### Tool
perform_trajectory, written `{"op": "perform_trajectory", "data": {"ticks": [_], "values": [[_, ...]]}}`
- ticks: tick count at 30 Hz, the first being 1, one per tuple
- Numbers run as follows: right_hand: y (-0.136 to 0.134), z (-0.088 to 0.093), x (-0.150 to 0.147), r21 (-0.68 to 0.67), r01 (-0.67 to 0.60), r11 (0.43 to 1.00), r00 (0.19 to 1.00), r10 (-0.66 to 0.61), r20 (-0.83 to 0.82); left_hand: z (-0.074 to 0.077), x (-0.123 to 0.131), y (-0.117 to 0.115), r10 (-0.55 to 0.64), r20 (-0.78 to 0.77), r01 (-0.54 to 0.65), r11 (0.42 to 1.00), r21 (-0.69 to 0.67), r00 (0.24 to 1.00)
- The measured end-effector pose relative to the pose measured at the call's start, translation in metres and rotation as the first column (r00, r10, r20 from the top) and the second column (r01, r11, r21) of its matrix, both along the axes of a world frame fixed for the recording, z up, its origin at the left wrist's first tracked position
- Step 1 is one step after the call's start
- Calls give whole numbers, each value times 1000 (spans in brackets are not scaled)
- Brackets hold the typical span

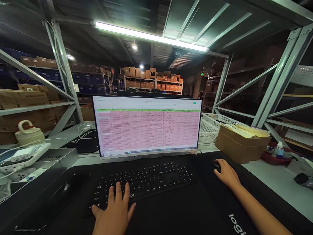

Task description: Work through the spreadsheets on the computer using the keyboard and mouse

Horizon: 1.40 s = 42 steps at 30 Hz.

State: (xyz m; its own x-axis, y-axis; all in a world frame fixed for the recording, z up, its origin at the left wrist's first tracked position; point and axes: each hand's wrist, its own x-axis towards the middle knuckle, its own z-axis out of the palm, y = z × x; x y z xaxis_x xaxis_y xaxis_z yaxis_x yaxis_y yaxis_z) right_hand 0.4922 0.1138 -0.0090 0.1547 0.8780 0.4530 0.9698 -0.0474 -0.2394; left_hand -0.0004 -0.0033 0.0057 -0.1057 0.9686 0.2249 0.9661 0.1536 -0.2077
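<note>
A black keyboard [151,178] lies on a black desk mat [176,209]. My left hand [113,209] rests on the keyboard's lower left part, its fingers spread and stretched out over the keys. At the right, my right hand [226,173] is closed over a dark computer mouse [217,165], which the fingers partly hide. Behind the keyboard stands a monitor [149,127] with a spreadsheet of pink rows under a green header; its text is too small to read.
Right of the monitor are a cardboard box [241,143] of papers, white plastic baskets [207,129] and a small bottle [279,150]. At the left stand a cream lidded bottle [29,134], a power strip [26,153] with cables and a grey tray [66,158]. Metal shelving frames [66,75] flank the desk.
</note>
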Motion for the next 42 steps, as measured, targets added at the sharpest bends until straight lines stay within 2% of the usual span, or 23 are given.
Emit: {"op": "perform_trajectory", "data": {"ticks": [7,16,21,27,32,37,42], "values": [[3,-3,2,2,6,1000,1000,-6,2,0,0,0,-2,-7,2,1000,31,1000],[8,-17,30,-2,-16,1000,999,16,-52,-1,0,0,3,1,-3,1000,15,1000],[11,-23,35,-6,-17,1000,997,17,-72,2,1,-1,-2,23,2,1000,-17,1000],[7,-22,43,-9,-10,1000,996,9,-90,0,0,0,11,36,-10,1000,-22,999],[11,-21,35,10,-43,999,995,44,-85,0,1,-1,3,36,-3,1000,-13,999],[26,-37,37,104,-113,988,990,120,-70,5,3,-3,35,44,-32,997,-75,998],[36,-47,50,120,-146,982,980,160,-118,-7,-1,-1,10,92,-7,999,-31,996]]}}
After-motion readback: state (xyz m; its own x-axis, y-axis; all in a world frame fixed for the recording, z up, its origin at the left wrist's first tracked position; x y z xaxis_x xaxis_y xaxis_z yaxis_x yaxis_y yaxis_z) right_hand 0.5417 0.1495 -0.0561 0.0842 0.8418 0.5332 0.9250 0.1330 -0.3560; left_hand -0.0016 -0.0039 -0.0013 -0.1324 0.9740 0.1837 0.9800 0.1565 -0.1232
